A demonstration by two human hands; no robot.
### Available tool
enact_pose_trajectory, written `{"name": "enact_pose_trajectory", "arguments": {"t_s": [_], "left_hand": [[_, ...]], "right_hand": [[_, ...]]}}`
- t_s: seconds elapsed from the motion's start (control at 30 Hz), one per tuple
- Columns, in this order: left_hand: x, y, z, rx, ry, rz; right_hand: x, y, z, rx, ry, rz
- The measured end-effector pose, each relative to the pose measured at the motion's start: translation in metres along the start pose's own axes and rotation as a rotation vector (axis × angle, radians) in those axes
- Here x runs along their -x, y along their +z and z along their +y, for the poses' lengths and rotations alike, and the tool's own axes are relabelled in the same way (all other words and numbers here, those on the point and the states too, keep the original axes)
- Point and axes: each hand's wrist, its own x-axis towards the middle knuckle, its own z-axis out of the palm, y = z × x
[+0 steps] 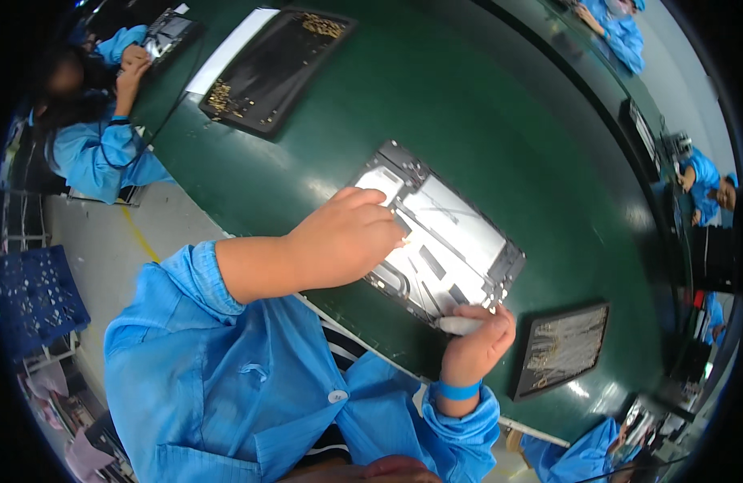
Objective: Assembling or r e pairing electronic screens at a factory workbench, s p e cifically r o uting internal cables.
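A flat metal device chassis (456, 233), silvery with a black frame, lies at an angle on the green table in front of me. My left hand (347, 237) is over its left side, fingers curled and tips pinched close to the surface; a tiny gold-coloured glint shows at the tips, too small to name. At the chassis's near right corner, my right hand (478, 342), with a blue wristband, has its fingers closed. A whitish rounded piece (460, 325) sticks out leftward from it; whether that is a tool or a finger cover, I cannot tell.
A black tray (262, 92) with small gold-coloured parts stands at the far left beside a white strip (230, 52). Another black tray (563, 350), full of thin silvery pieces, is at right. Co-workers in blue sit at far left and right. A blue perforated crate (41, 298) stands left.
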Motion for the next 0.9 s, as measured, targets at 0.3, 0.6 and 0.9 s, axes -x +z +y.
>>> {"name": "enact_pose_trajectory", "arguments": {"t_s": [0.3, 0.6, 0.9], "left_hand": [[-0.014, 0.001, -0.040, 0.133, -0.181, -0.060], [-0.023, 0.017, -0.053, 0.346, -0.455, 0.086], [-0.002, 0.038, -0.078, 0.730, -0.641, 0.179]], "right_hand": [[-0.024, -0.013, -0.021, -0.239, 0.428, 0.087], [-0.023, -0.050, -0.023, -0.018, 0.824, 0.094], [-0.031, -0.040, -0.011, 0.121, 0.964, -0.028]]}}
